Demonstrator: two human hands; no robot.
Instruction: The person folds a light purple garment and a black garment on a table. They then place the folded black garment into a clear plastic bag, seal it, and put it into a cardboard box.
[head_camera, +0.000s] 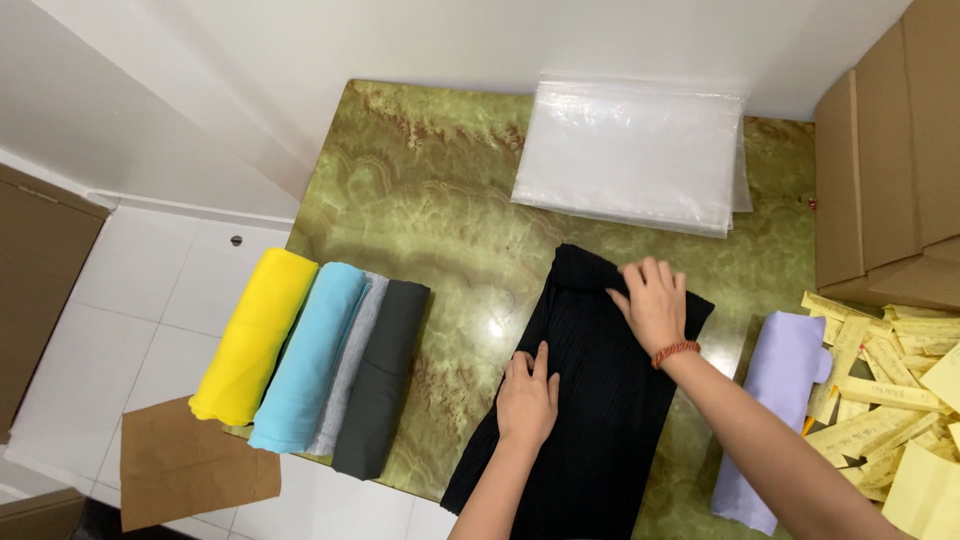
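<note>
**Evidently Soft Goods: Black Ribbed Garment Under Two Flat Hands**

Both hands lay palm-down and open, set apart from each other, on a single black ribbed garment (590, 400) that was spread lengthwise on the green marbled table (420, 180), right of its middle, with the near end hanging over the front edge. The left hand (526, 398) pressed the left edge at mid-length; the right hand (652, 302), with a red bead bracelet (676, 351) at the wrist, pressed the folded top right corner. Neither hand gripped anything; the fingers were extended.

The cloth appeared thin, limp and light, and its fine ribbing suggested some stretch. It would probably sag if lifted at one point, so the likely holds were the two upper corners or the folded edge, pinched together. On the polished top it would likely slide rather than catch.

Counts:
- one black garment under the hands;
- four folded garments side by side at the left: one yellow garment (255, 335), one light blue garment (308, 355), one grey garment (345, 365) and one dark charcoal garment (383, 375);
- one lilac garment (778, 400) at the right;
- one stack of clear plastic bags (630, 150) at the far edge, number not countable;
- a heap of yellow paper slips (890, 400), too many and too overlapped to count;
- stacked cardboard boxes (885, 150) at the upper right, exact number unclear;
- one brown paper sheet (190, 465) on the floor.
</note>
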